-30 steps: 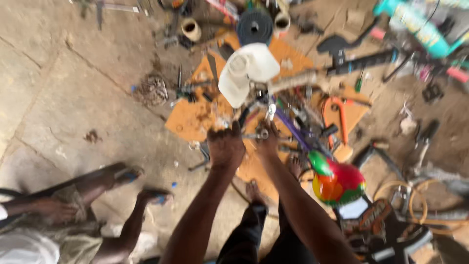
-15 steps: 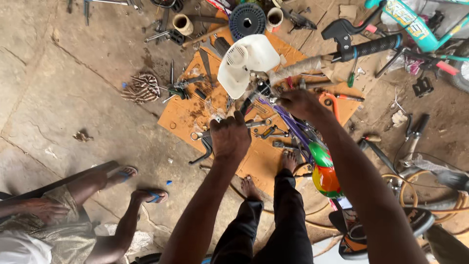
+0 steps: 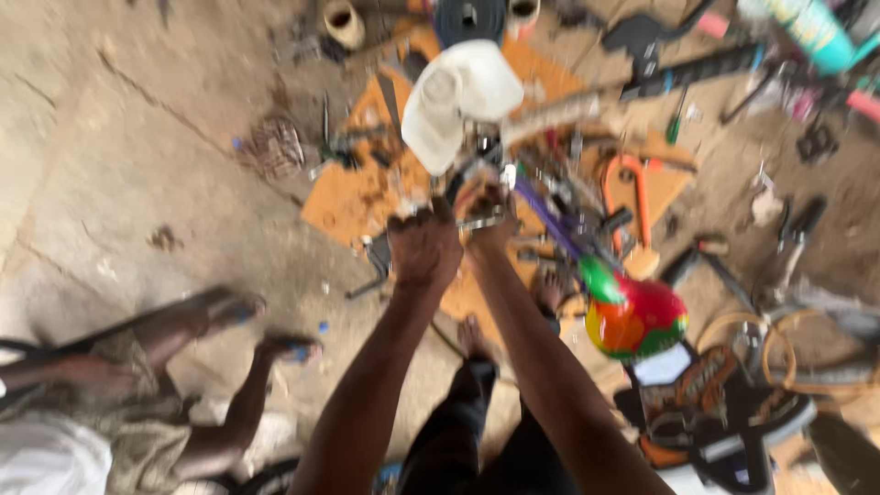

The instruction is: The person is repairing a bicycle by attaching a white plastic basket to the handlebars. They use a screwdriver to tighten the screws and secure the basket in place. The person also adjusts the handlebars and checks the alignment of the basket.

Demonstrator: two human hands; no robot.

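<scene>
The picture is motion-blurred. My left hand [image 3: 423, 246] is a closed fist around a metal part at the front of a small bicycle with a purple frame [image 3: 548, 220]. Beside it and touching it, my right hand [image 3: 490, 213] is curled around a shiny metal piece [image 3: 478, 224]; what kind of piece cannot be made out. A white plastic container [image 3: 463, 96] is fixed just beyond both hands. The bicycle's red, yellow and green rounded part [image 3: 635, 316] lies to the right of my right forearm.
An orange board [image 3: 353, 202] on the concrete floor carries several scattered tools. A black handlebar grip [image 3: 697, 69], an orange-handled tool [image 3: 632, 188] and a dark gear [image 3: 469, 14] lie beyond. Another person's legs in blue sandals [image 3: 229, 307] are at the left. My foot [image 3: 472, 335] is below.
My right hand has come back from the handlebar at the right to sit beside my left hand. The left hand has kept its grip. The view has shifted and blurred.
</scene>
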